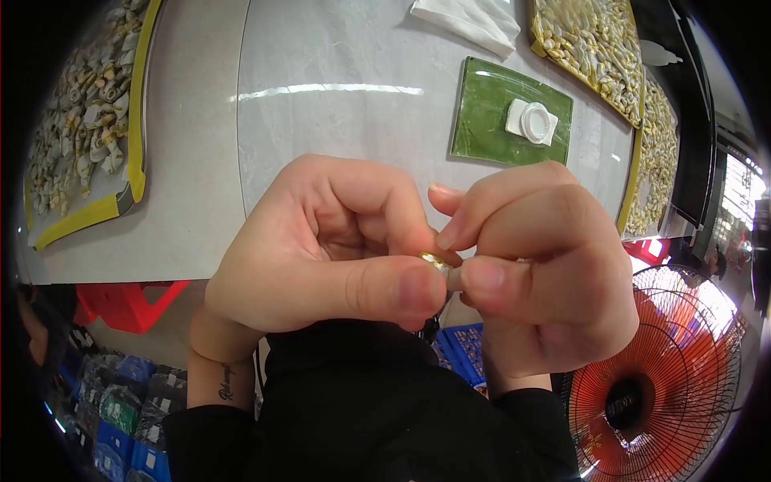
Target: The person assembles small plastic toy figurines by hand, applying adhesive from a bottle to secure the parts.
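Close before me, my left hand [337, 249] pinches a small piece with a shiny gold-coloured edge [434, 261] between thumb and bent fingers. My right hand [550, 265] meets it from the other side, thumb and forefinger closed on a short pale end [454, 279] of what seems to be the same piece. Fingertips cover most of it, so its kind cannot be made out. Beyond my right hand lies a green mat [490, 112] with a small round white dish [536, 122] on a white pad [514, 118].
Yellow-edged trays [138, 120] of small bagged pieces stand at left and far right [638, 80]. A white cloth [470, 20] lies at the back of the grey table [337, 48]. An orange fan [650, 386] stands at right, a red stool [140, 309] below left.
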